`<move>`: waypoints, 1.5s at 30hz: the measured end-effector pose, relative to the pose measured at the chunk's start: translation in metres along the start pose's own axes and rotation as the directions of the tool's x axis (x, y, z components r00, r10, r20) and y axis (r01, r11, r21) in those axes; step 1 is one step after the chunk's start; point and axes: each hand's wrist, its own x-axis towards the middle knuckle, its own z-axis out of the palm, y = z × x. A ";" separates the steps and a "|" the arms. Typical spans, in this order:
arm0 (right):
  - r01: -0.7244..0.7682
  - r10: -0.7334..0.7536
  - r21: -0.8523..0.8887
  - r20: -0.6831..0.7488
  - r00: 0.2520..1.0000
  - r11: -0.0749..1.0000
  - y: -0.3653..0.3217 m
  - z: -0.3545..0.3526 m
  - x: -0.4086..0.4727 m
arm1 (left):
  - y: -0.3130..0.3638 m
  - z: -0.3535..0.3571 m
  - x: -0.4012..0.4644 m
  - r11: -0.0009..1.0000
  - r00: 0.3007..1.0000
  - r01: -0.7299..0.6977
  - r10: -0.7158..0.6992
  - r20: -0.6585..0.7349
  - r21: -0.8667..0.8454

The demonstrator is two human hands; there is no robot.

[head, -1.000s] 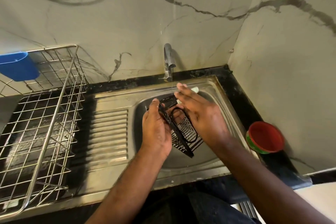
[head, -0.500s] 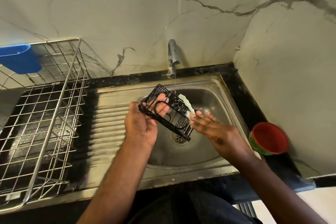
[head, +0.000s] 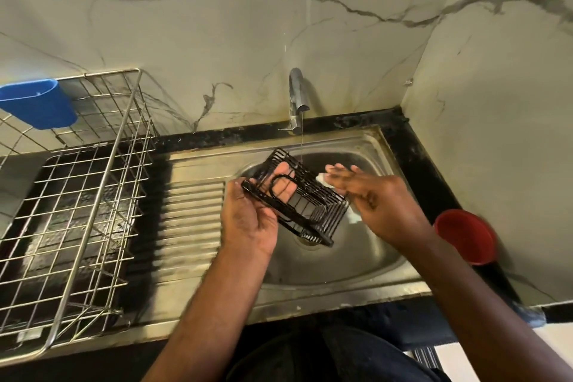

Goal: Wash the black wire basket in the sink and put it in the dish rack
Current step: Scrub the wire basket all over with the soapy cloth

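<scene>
Head view: a kitchen sink (head: 366, 260) seen from above.
Black wire basket (head: 305, 200): tilted, held over the sink bowl, below the tap (head: 297, 102) at 12 o'clock.
Left hand (head: 251, 217): grips the basket, fingers poking through the wires.
Right hand (head: 376, 195): at 3 o'clock of the basket, fingers straight, pressing a pale sponge (head: 324, 179) on its side.
Dish rack (head: 77, 195): at 9 o'clock, well apart.
Red bowl (head: 465, 236): at 3 o'clock, on the counter.
</scene>
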 end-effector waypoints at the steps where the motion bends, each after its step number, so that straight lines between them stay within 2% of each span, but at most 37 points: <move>1: -0.021 0.022 0.015 -0.027 0.999 1.000 0.003 -0.001 -0.004 | 0.002 0.000 0.002 1.000 1.000 -0.005 0.004 -0.025 -0.025; 3: -0.103 0.113 0.083 -0.126 0.986 0.991 0.005 -0.002 -0.007 | 0.009 -0.003 0.007 0.995 0.998 -0.006 -0.001 -0.068 -0.102; 5: -0.232 0.294 0.291 -0.192 0.936 0.928 0.001 0.002 -0.005 | 0.015 -0.008 0.012 0.989 0.997 -0.004 -0.008 -0.079 -0.149; 8: -0.315 0.532 0.666 -0.145 0.834 0.676 -0.010 0.011 0.002 | 0.016 -0.010 0.010 0.986 0.996 -0.003 -0.013 -0.090 -0.169; 11: -0.248 0.568 0.827 -0.103 0.817 0.505 -0.018 0.010 0.005 | 0.018 -0.011 0.007 0.972 0.994 -0.001 -0.024 -0.103 -0.234; 12: -0.227 0.555 0.838 -0.105 0.825 0.497 -0.021 0.009 0.005 | 0.019 -0.012 0.008 0.971 0.995 -0.001 -0.024 -0.101 -0.239; 13: -0.217 0.523 0.805 -0.131 0.842 0.552 -0.023 0.009 0.003 | 0.019 -0.013 0.008 0.972 0.995 0.005 -0.027 -0.093 -0.234; 15: -0.167 0.351 0.598 -0.205 0.914 0.784 -0.028 0.010 0.002 | 0.018 -0.013 0.009 0.976 0.995 0.016 -0.036 -0.088 -0.219; 17: -0.031 0.088 0.306 -0.176 0.980 0.952 -0.031 0.015 0.002 | 0.018 -0.011 0.007 0.976 0.995 0.010 -0.031 -0.093 -0.217; 19: 0.123 -0.117 0.071 -0.083 0.990 0.990 -0.024 0.020 0.000 | 0.020 -0.009 0.005 0.973 0.996 0.001 -0.022 -0.090 -0.230; 20: 0.156 -0.156 -0.004 -0.066 0.986 0.988 -0.018 0.020 -0.002 | 0.021 -0.008 0.004 0.970 0.996 0.001 -0.023 -0.088 -0.244; 22: 0.115 -0.119 -0.048 -0.110 0.987 0.992 -0.005 0.015 -0.005 | 0.025 -0.009 0.005 0.958 0.997 -0.006 -0.018 -0.078 -0.286; 26: -0.115 0.131 0.084 -0.221 0.966 0.990 0.006 0.007 -0.005 | 0.030 -0.012 0.010 0.946 0.998 -0.018 -0.001 -0.059 -0.324; 28: -0.311 0.328 0.119 -0.164 0.930 0.943 0.004 0.013 -0.002 | 0.029 -0.010 0.008 0.947 0.999 -0.008 -0.009 -0.050 -0.322; 30: -0.432 0.445 0.180 -0.036 0.895 0.884 0.004 0.025 -0.002 | 0.026 -0.008 0.006 0.951 0.999 0.010 -0.022 -0.037 -0.308; 34: -0.443 0.456 0.316 0.037 0.889 0.839 0.008 0.039 -0.003 | 0.025 -0.008 0.007 0.955 0.999 0.010 -0.021 -0.031 -0.297; 36: -0.470 0.495 0.411 0.051 0.867 0.781 0.005 0.041 0.000 | 0.024 -0.007 0.006 0.960 0.999 0.019 -0.026 -0.023 -0.278; 39: -0.494 0.583 0.512 -0.016 0.812 0.703 -0.002 0.040 0.009 | 0.020 -0.006 0.006 0.962 0.998 0.064 -0.054 0.045 -0.265; 42: -0.499 0.641 0.564 -0.072 0.764 0.658 -0.011 0.037 0.019 | 0.008 -0.002 -0.003 0.995 0.991 0.057 -0.048 0.125 -0.076; 45: -0.508 0.667 0.572 -0.094 0.739 0.644 -0.016 0.034 0.028 | -0.013 0.001 -0.023 0.957 0.985 0.035 -0.082 0.151 0.289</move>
